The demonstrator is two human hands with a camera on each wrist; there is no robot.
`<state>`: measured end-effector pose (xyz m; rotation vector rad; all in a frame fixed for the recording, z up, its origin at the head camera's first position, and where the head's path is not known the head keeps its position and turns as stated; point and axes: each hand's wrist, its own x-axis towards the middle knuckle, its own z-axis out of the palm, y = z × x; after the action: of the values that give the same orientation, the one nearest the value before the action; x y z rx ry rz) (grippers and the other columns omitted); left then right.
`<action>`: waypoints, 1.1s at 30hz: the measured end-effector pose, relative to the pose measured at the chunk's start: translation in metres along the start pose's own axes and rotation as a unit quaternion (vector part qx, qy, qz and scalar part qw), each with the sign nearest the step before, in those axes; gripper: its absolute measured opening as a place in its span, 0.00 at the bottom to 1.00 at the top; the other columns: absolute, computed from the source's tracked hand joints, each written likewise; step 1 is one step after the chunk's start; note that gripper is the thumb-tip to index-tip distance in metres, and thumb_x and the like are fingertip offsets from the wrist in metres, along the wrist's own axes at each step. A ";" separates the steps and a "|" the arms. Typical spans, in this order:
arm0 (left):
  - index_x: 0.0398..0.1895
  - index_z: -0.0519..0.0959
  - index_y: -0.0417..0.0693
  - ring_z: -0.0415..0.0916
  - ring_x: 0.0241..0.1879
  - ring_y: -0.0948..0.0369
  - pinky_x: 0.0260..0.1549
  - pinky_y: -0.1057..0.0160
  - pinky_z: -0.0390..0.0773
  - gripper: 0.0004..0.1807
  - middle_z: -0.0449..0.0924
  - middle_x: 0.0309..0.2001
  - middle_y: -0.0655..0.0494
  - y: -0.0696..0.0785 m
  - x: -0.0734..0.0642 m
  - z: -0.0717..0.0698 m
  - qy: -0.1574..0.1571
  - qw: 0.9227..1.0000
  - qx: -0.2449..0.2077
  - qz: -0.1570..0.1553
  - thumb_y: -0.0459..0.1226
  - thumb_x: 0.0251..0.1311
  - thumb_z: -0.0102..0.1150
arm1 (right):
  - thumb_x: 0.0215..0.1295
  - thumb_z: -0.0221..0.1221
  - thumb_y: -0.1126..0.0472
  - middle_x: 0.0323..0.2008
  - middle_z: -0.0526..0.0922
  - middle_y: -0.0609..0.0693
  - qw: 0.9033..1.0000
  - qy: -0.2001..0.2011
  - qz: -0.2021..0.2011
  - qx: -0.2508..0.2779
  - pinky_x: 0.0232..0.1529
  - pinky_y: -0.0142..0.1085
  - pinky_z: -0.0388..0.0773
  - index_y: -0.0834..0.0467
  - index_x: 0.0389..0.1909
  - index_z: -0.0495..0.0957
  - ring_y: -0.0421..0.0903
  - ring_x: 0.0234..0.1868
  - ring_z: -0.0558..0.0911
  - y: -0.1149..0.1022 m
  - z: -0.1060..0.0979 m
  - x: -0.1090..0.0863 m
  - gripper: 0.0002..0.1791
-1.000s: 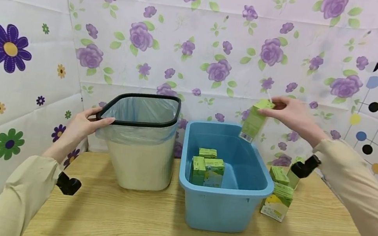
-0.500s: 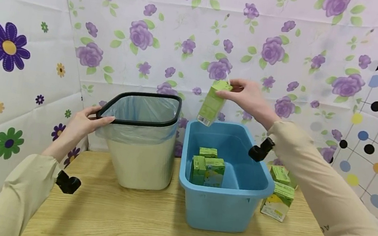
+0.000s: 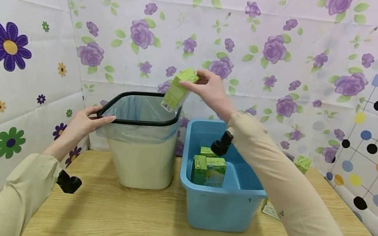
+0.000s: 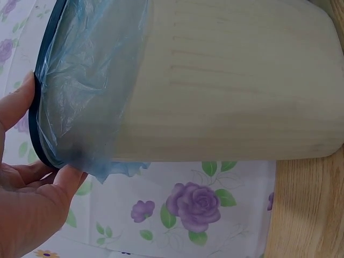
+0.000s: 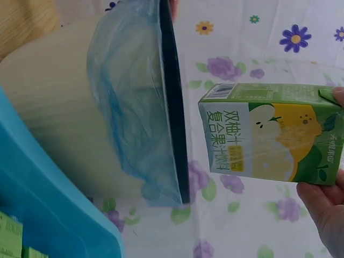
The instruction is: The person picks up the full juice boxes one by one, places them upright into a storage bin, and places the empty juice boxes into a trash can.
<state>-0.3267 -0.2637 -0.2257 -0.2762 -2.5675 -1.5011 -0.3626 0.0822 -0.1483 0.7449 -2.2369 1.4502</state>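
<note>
My right hand pinches a green juice carton by its top end, tilted, at the right rim of the cream trash can. In the right wrist view the carton shows a yellow fruit print and stands apart from the black rim. My left hand grips the can's rim at its left corner, thumb over the top; the left wrist view shows its fingers around the edge of the rim. A translucent bluish bag lines the can.
To the right stands a blue plastic tub with several green cartons inside. Beyond it, another carton stands on the wooden table, partly behind my right sleeve. A flowered cloth hangs close behind.
My right hand has carried the juice carton leftward, from above the tub's right side to the trash can's right rim. The left hand has stayed on the rim.
</note>
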 end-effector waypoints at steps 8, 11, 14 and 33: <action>0.70 0.43 0.45 0.50 0.61 0.43 0.55 0.46 0.57 0.48 0.41 0.67 0.38 0.002 0.003 0.003 -0.002 1.000 0.010 -0.001 0.53 0.55 0.57 | 0.56 0.62 0.53 0.61 0.64 0.54 0.997 -0.080 0.016 -0.012 0.50 0.33 0.67 0.60 0.66 0.57 0.44 0.57 0.68 -0.003 0.024 0.001 0.39; 0.71 0.43 0.45 0.51 0.61 0.43 0.55 0.46 0.57 0.49 0.42 0.67 0.37 0.003 0.003 0.004 -0.004 1.000 0.014 -0.002 0.54 0.54 0.57 | 0.56 0.62 0.54 0.62 0.63 0.53 0.997 -0.072 0.025 -0.017 0.49 0.33 0.68 0.58 0.66 0.57 0.46 0.58 0.67 -0.003 0.019 -0.002 0.39; 0.71 0.43 0.45 0.52 0.60 0.42 0.54 0.45 0.56 0.49 0.42 0.67 0.36 0.004 0.003 0.003 -0.004 1.000 0.017 -0.001 0.54 0.54 0.57 | 0.55 0.63 0.56 0.57 0.67 0.53 0.998 -0.063 0.010 0.000 0.44 0.34 0.72 0.58 0.62 0.63 0.48 0.54 0.70 -0.001 0.009 -0.005 0.34; 0.70 0.43 0.44 0.50 0.60 0.40 0.53 0.42 0.56 0.49 0.39 0.68 0.38 0.000 -0.002 -0.001 -0.004 0.999 0.039 0.005 0.56 0.54 0.56 | 0.58 0.61 0.62 0.47 0.74 0.58 0.995 -0.093 0.012 -0.046 0.39 0.43 0.76 0.63 0.52 0.72 0.51 0.43 0.77 0.055 -0.112 -0.070 0.21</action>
<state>-0.3243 -0.2642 -0.2255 -0.2849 -2.6189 -1.3967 -0.3382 0.2188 -0.1834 0.8566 -2.4404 1.3267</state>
